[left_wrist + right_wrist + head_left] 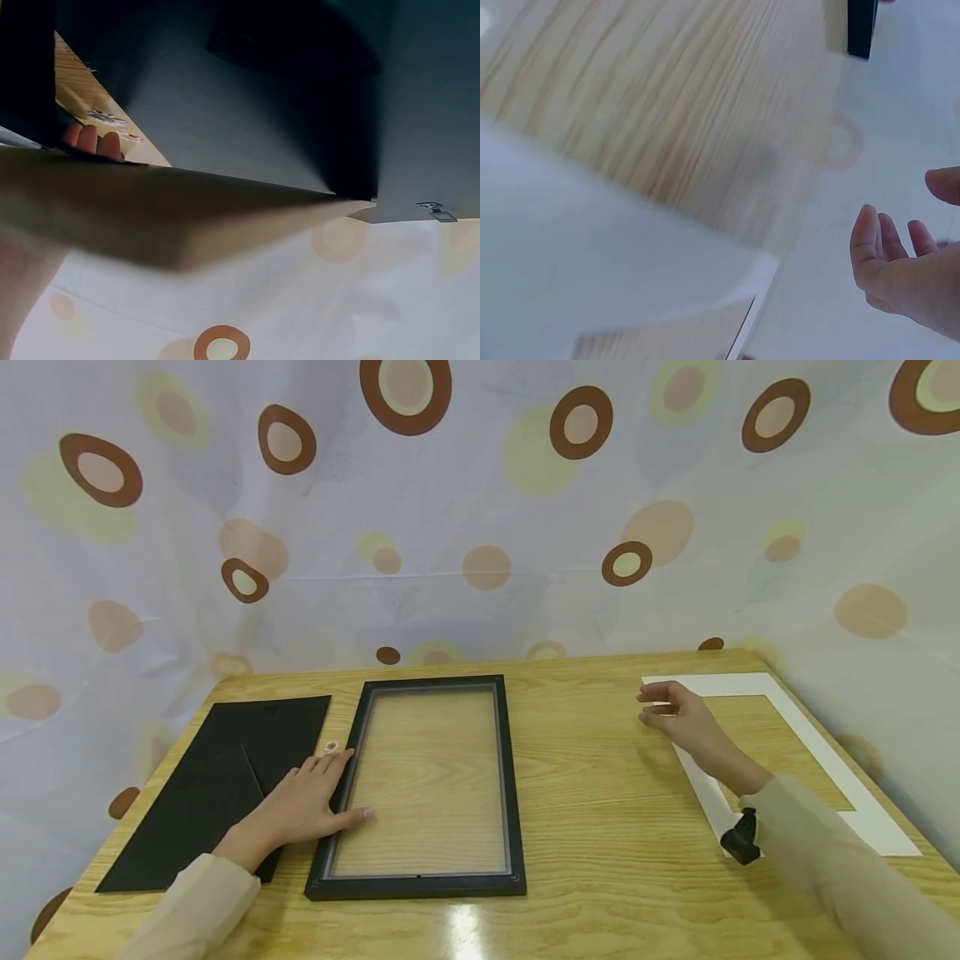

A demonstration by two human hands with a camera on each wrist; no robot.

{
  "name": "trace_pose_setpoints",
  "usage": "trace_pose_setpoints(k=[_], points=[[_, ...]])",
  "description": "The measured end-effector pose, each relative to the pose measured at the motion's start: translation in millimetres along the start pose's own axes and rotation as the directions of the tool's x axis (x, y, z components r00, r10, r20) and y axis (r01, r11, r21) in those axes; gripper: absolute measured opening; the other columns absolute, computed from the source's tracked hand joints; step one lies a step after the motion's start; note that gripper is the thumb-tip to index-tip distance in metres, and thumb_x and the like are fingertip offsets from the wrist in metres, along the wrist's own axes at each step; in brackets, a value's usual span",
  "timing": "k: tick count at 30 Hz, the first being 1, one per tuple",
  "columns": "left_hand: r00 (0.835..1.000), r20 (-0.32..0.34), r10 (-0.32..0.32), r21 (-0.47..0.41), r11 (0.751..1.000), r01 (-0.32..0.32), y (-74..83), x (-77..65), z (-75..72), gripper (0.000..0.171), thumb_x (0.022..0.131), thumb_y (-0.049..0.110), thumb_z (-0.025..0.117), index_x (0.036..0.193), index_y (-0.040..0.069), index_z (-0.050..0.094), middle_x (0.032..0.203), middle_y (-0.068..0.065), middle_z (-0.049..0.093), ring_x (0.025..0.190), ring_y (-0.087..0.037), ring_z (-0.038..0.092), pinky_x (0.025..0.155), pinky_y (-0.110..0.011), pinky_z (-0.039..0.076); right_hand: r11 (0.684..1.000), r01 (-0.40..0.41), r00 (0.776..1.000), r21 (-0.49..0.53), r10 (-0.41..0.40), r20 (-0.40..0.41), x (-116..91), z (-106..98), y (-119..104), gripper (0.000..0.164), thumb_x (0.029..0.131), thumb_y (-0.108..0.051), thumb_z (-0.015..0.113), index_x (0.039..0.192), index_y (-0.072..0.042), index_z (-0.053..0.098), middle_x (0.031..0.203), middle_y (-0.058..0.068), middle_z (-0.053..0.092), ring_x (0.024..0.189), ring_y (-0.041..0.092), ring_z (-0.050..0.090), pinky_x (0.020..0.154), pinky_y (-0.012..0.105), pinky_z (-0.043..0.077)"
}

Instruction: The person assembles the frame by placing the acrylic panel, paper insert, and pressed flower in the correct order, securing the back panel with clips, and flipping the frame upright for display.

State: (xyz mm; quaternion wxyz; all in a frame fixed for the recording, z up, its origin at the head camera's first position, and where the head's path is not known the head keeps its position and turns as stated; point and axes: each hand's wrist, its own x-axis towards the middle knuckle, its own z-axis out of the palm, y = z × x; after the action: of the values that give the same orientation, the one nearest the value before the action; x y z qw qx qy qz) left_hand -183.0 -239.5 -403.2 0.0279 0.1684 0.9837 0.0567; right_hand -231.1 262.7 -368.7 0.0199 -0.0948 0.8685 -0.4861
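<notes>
A black picture frame [512, 785] lies flat near the table's middle, a clear pane [427, 785] inside its border. Across its left side rests my left hand [300, 802], fingertips at the outer edge and thumb reaching over the pane. My right hand [693, 727] hovers by the left border of a white picture mat [813, 747], holding nothing. Its fingers are loosely bent in the right wrist view, apart from the mat [615, 255]. Left of the frame is a black backing board [202, 785], partly covered by my left hand and forearm.
Between the backing board and the frame sits a small white flower-like piece [332, 747]. The wooden table [585, 793] ends at a patterned curtain [450, 610] behind and at both sides. A black strap device [742, 837] is on my right wrist.
</notes>
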Motion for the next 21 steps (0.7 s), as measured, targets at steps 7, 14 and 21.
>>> trace_pose_setpoints(k=[7,14,21], points=[[1.000,-0.004,0.009,-0.024,1.000,-0.009,-1.5,-0.8,0.7,0.096,0.077,0.071,0.048,0.143,0.005,0.026,0.145,-0.021,0.030,0.128,-0.042,0.033,0.096,-0.063,0.030,0.995,-0.029,0.995,-0.095,0.019,-0.099,-7,-36,30,0.047,0.094,-0.019,0.050,0.129,0.008,0.034,0.128,0.025,0.041,0.085,-0.015,0.043,0.071,0.012,0.045],[0.999,-0.015,0.028,-0.043,0.999,-0.029,-2.5,-2.1,0.0,0.093,0.079,0.068,0.050,0.143,0.005,0.027,0.146,-0.022,0.029,0.128,-0.041,0.034,0.098,-0.059,0.031,0.982,-0.079,0.991,-0.174,0.058,-0.118,-14,-64,53,0.052,0.095,-0.022,0.048,0.132,0.009,0.030,0.131,0.029,0.036,0.083,-0.017,0.037,0.066,0.011,0.043],[0.998,-0.027,0.049,-0.061,0.997,-0.051,-6.5,-2.1,1.4,0.091,0.079,0.067,0.051,0.143,0.006,0.027,0.146,-0.021,0.029,0.126,-0.040,0.037,0.098,-0.057,0.032,0.960,-0.127,0.983,-0.251,0.088,-0.163,-17,-90,78,0.054,0.094,-0.023,0.048,0.131,0.012,0.030,0.130,0.032,0.033,0.090,0.004,0.046,0.061,0.009,0.040]])
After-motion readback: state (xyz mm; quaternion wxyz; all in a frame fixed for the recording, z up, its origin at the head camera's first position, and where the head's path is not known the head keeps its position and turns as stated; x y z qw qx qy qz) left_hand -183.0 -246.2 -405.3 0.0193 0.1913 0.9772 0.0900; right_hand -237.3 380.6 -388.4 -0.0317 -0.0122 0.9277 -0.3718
